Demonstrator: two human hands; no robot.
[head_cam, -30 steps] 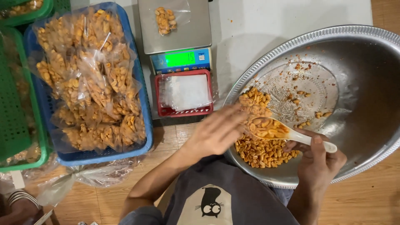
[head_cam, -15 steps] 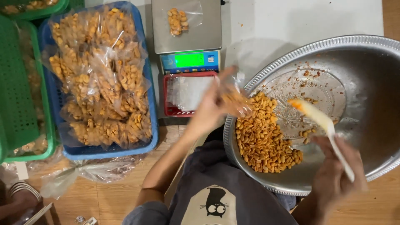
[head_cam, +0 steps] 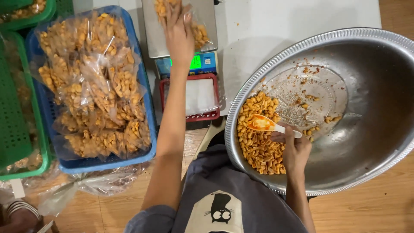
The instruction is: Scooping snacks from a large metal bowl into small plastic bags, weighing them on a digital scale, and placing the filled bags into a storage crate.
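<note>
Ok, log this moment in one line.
left hand: on bag of nuts, scale | right hand: holds spoon, in basin

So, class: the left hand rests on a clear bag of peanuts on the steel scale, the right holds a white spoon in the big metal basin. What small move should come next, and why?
Probably lift the left hand off the clear bag of peanuts: it presses on the steel scale and covers part of the green display.
</note>
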